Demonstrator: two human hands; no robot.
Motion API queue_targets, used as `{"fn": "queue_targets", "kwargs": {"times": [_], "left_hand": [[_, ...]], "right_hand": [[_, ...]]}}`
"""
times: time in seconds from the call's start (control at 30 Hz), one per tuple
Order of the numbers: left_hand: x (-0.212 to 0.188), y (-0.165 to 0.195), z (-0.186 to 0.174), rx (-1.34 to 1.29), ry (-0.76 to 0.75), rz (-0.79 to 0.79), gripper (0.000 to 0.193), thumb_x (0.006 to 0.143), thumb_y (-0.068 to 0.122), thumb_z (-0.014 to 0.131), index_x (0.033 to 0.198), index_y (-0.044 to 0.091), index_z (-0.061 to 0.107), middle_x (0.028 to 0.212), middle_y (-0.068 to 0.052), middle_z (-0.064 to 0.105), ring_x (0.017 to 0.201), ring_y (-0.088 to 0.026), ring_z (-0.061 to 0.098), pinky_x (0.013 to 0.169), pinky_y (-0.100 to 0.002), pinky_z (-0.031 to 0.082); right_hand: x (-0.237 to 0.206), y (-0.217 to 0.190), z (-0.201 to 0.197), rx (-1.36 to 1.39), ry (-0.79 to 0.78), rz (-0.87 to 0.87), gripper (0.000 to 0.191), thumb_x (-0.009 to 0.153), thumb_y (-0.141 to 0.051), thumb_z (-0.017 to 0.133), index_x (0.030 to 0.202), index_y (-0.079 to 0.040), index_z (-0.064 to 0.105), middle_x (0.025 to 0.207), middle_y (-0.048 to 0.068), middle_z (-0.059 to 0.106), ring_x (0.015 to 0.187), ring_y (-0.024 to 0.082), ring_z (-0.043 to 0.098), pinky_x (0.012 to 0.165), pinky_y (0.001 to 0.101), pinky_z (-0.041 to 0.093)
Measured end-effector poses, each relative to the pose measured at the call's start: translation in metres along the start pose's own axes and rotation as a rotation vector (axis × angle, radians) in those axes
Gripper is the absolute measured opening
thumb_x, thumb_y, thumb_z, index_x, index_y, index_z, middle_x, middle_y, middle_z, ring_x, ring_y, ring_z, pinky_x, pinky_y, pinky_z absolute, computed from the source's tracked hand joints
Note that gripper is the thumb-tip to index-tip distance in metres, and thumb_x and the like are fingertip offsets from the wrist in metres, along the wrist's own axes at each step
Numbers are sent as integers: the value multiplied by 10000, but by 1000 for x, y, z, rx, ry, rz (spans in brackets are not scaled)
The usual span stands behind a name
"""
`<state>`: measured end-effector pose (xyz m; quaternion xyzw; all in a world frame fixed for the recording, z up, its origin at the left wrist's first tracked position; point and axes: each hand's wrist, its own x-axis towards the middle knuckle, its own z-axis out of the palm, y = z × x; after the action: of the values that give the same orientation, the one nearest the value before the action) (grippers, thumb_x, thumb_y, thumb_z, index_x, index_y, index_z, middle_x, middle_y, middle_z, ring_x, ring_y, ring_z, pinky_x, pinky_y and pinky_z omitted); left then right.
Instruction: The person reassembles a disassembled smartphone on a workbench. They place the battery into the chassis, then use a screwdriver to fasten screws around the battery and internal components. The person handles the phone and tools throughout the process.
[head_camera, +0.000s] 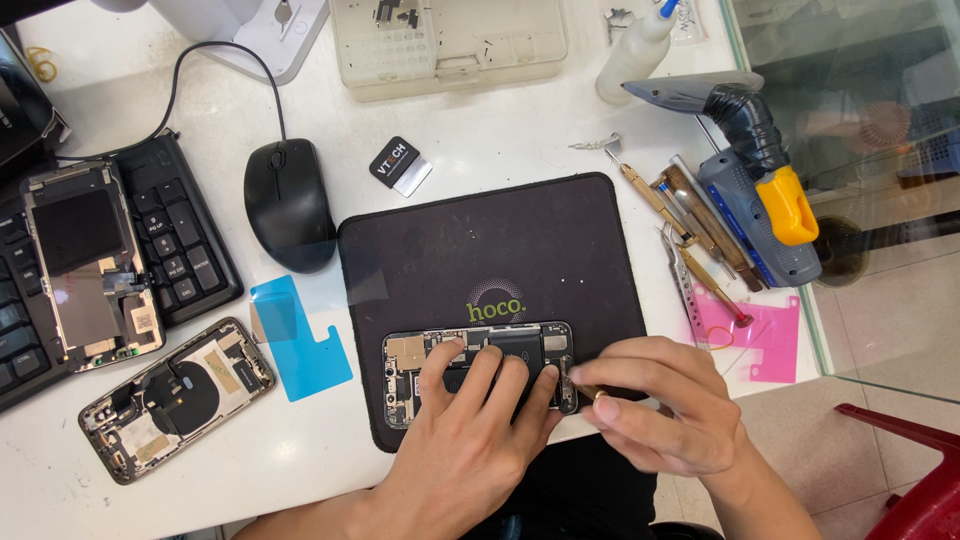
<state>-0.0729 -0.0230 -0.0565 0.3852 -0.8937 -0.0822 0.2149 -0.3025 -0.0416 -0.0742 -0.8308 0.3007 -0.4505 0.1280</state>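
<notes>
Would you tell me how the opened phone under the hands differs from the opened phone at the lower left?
The phone on the mat lies level, pinned by the left hand while the right hand works its end. The lower-left phone lies slanted on the bare table, untouched. Both are open, showing their insides.

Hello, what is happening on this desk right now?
A person works on an opened phone lying on a black mat. The left hand presses down on the phone, fingers spread over it. The right hand holds a small brass-coloured tool at the phone's right end. Another opened phone lies to the left, beside a blue film.
</notes>
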Motion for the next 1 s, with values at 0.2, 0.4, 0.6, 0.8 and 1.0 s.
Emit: {"fn": "queue_targets", "kwargs": {"times": [0.2, 0.4, 0.6, 0.8, 1.0], "left_hand": [[-2, -1, 4, -41, -6, 4, 408, 947, 296, 716, 1202, -22, 735, 990, -79, 543, 1067, -242, 545, 1091, -537, 298], [-2, 0, 5, -58, 0, -2, 407, 946, 301, 720, 1196, -20, 738, 966, -71, 533, 1072, -237, 543, 1090, -538, 300], [-2, -1, 2, -57, -1, 9, 415, 950, 297, 717, 1207, -28, 727, 971, -83, 531, 1061, -244, 540, 1087, -546, 300], [-3, -2, -2, -64, -19, 14, 391, 946, 282, 715, 1181, -30, 725, 976, -97, 535, 1060, -261, 542, 1073, -561, 315], [-2, -2, -3, -77, -13, 18, 388, 940, 279, 713, 1170, -33, 730, 975, -100, 539, 1059, -261, 542, 1070, -570, 319]], "right_hand": [[0, 1, 1, -28, -13, -21, 427, 856, -98, 817, 1220, -180, 607, 957, 80, 751, 768, 207, 697, 596, 278, 550], [-3, 2, 2, -50, -8, -31, 539, 842, -127, 800, 1305, -198, 532, 994, 119, 714, 803, 246, 695, 628, 307, 573], [-19, 0, 6, -22, 16, -4, 652, 933, -34, 750, 1455, -179, 387, 1047, 95, 736, 801, 222, 742, 670, 302, 618], [-8, 11, 1, 241, 449, 477, 558, 1043, 103, 592, 1457, -79, 267, 1015, 164, 699, 838, 208, 736, 747, 314, 648], [16, 15, 8, 255, 362, 715, 560, 1033, 137, 603, 1449, -26, 265, 1128, 201, 652, 940, 213, 721, 877, 321, 646]]}}
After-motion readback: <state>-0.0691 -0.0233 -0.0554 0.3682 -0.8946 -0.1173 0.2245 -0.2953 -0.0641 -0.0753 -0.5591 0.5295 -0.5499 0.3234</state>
